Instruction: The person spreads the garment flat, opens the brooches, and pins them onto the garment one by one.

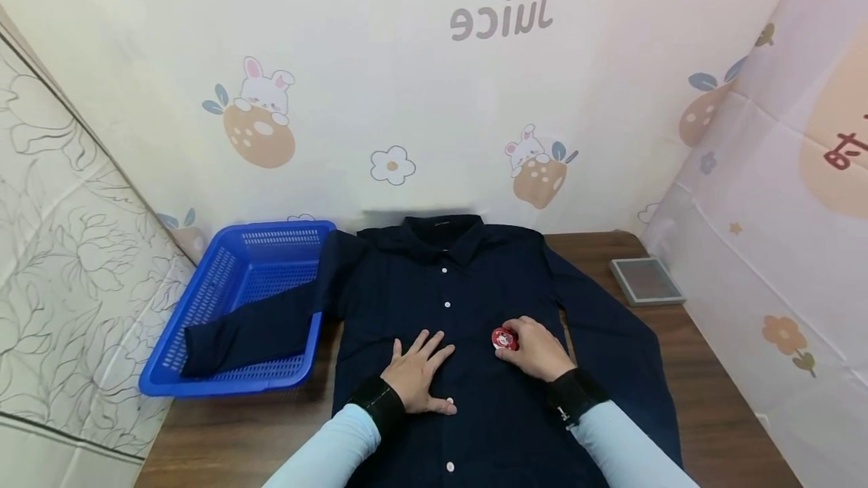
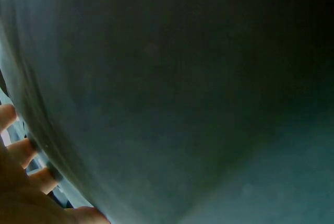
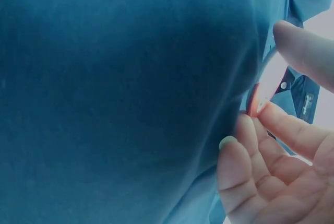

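A dark navy button-up shirt lies spread front up on the table, collar at the far side. Flat on its front rests my left hand, fingers spread, the thumb by a white button. On the other half of the shirt front, my right hand pinches a small round red disc with a white print. The right wrist view shows the disc's red edge between thumb and fingers, close to the cloth. Dark cloth fills most of the left wrist view, with only part of the left hand at the lower left.
A blue plastic basket stands at the left, with one shirt sleeve lying in it. At the right back of the wooden table is a grey-framed flat square. Printed curtains enclose the back and both sides.
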`<act>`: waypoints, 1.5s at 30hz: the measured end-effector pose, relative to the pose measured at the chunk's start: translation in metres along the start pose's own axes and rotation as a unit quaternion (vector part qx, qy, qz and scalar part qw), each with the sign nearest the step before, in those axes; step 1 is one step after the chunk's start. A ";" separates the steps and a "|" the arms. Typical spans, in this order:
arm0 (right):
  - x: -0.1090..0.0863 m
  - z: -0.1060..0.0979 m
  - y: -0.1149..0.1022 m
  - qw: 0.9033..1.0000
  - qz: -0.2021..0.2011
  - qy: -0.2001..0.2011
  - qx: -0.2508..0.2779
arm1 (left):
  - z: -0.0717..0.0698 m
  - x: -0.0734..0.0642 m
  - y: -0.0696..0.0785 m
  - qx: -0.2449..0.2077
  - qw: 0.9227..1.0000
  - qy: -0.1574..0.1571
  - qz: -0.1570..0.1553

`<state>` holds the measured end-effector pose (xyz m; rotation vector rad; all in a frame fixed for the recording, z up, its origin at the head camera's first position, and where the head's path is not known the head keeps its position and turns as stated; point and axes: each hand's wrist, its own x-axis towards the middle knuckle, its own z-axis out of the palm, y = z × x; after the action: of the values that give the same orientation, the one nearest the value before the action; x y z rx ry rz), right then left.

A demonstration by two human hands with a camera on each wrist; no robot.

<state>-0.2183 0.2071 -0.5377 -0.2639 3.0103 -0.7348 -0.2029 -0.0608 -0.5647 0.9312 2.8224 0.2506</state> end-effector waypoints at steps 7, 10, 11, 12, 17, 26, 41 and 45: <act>0.000 -0.004 0.004 1.000 -0.001 0.006 0.009 | -0.002 0.003 0.001 -0.003 1.000 -0.005 0.006; -0.001 -0.007 -0.001 0.999 0.001 0.003 0.040 | -0.004 0.004 0.000 -0.022 1.000 0.005 0.000; -0.001 -0.009 -0.003 0.999 0.000 0.003 0.050 | -0.006 0.005 0.000 -0.030 0.999 0.009 -0.003; -0.002 -0.010 -0.005 0.998 -0.001 0.003 0.062 | -0.008 0.005 0.000 -0.039 0.999 0.015 -0.005; -0.005 -0.018 -0.014 0.990 -0.010 -0.006 0.143 | -0.024 0.003 0.002 -0.078 0.995 0.055 -0.005; -0.010 -0.033 -0.026 0.914 0.011 -0.127 0.385 | -0.045 0.001 0.014 -0.116 0.978 0.165 0.060; -0.031 -0.045 -0.045 0.717 -0.078 -0.257 0.643 | -0.081 -0.001 0.060 -0.185 0.932 0.277 0.142; -0.035 -0.044 -0.050 0.686 -0.088 -0.276 0.667 | -0.083 -0.002 0.065 -0.172 0.928 0.295 0.150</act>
<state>-0.1788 0.1895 -0.4759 -0.5222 1.3044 -2.0705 -0.1811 -0.0196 -0.4701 1.3769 2.9472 1.2107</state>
